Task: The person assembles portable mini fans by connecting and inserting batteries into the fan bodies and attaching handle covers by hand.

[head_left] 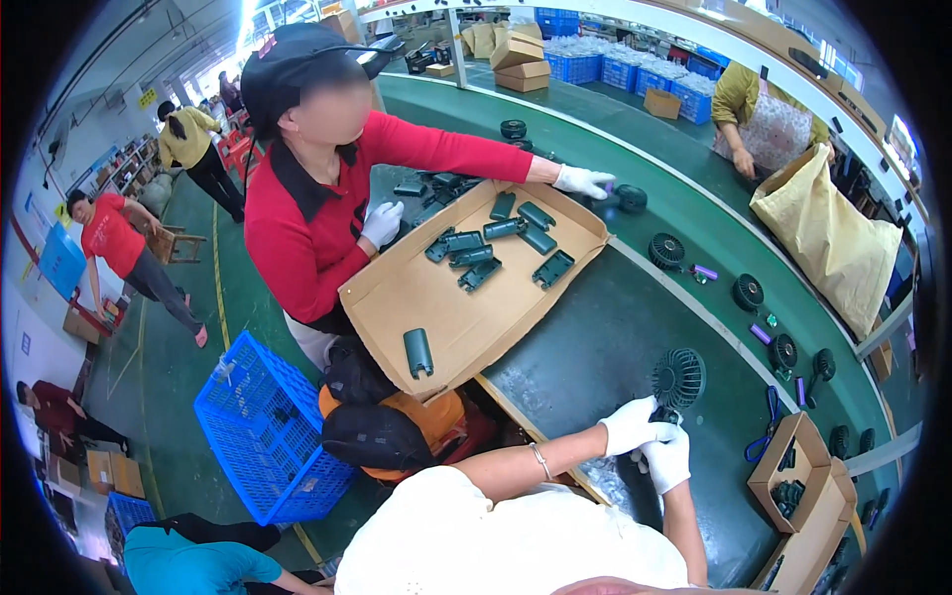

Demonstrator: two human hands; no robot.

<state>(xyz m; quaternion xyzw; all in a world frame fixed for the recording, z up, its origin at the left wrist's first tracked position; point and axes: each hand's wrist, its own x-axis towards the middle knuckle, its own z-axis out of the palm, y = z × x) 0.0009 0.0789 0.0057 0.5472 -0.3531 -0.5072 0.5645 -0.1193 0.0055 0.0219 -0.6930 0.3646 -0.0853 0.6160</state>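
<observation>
A dark green handheld fan (679, 378) stands out ahead of my two white-gloved hands over the dark worktable (555, 382). My left hand (631, 426) has its fingers closed around the fan's neck, just under the round grille. Close against it, my right hand (666, 460) is closed at the lower part of the fan. The gloves cover most of the handle, so its details are hidden. Left of my hands, a shallow cardboard tray (461, 322) holds several dark green handle casings (418, 353).
Along the green conveyor (719, 315) lie several fans (748, 292) with purple battery cells (761, 334). A small carton (764, 474) of parts and a blue lanyard (765, 424) are at right. A co-worker in red (307, 218) reaches across. A blue crate (278, 436) stands left.
</observation>
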